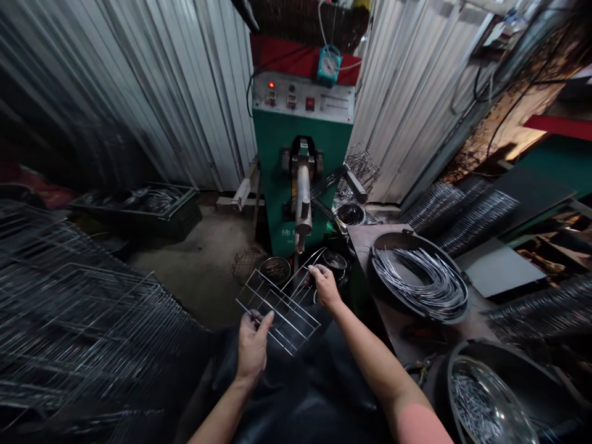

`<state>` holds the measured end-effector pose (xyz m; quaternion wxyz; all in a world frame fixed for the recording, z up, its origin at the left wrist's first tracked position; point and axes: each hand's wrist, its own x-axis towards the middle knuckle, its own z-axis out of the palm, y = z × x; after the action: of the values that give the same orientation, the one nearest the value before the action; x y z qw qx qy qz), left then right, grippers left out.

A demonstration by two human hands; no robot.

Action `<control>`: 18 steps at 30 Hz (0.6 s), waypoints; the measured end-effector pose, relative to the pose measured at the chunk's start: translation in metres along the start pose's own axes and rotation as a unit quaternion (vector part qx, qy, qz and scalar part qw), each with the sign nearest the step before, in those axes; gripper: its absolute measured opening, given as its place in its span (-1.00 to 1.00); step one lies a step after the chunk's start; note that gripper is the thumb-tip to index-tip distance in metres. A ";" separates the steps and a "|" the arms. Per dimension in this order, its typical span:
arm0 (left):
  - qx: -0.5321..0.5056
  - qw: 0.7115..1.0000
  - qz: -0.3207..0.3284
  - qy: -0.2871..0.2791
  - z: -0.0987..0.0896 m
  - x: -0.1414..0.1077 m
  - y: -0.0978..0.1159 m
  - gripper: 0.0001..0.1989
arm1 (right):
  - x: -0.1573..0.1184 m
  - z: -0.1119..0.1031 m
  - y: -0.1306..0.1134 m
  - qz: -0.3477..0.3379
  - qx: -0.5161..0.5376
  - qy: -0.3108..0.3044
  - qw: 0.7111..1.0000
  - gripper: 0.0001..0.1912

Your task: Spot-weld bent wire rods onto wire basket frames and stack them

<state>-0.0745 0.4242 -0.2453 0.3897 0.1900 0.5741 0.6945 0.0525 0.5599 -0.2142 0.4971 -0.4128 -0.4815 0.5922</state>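
Observation:
A small wire rack [288, 298] of thin crossed metal rods is held tilted above my dark lap. My left hand [252, 345] is closed on its near left edge, thumb on top. At the far right part of the rack, my right hand [325, 287] pinches the wire between thumb and fingers. A curved wire shows beside those fingertips; whether it belongs to the rack I cannot tell. Just beyond both hands is a green machine [272, 179] with a metal electrode arm [303, 191] reaching toward me.
Wire racks [92, 308] are piled at left, with a green crate [180, 216] behind. On the right, a round pan [383, 302] holds curved wires; a bowl [509, 401] holds short metal pieces. A small round container [274, 283] stands below the machine.

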 end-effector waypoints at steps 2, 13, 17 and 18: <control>0.001 1.000 0.003 0.000 0.002 0.005 0.000 -0.55 | 0.005 0.002 0.002 0.001 0.006 0.006 1.000 -0.67; 0.010 1.000 0.006 0.019 0.015 0.033 0.013 -0.52 | 0.031 0.013 -0.001 -0.006 0.034 0.021 0.999 -0.71; 0.020 0.999 0.013 0.023 0.018 0.036 0.019 -0.52 | 0.037 0.016 0.002 0.006 0.051 0.027 0.998 -0.70; 0.023 0.999 0.015 0.021 0.018 0.037 0.019 -0.52 | 0.038 0.016 0.003 0.010 0.054 0.030 0.998 -0.69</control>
<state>-0.0912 0.4632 -0.2292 0.3622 0.1928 0.5954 0.6908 0.0300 0.5949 -0.2143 0.5268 -0.4079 -0.4298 0.6095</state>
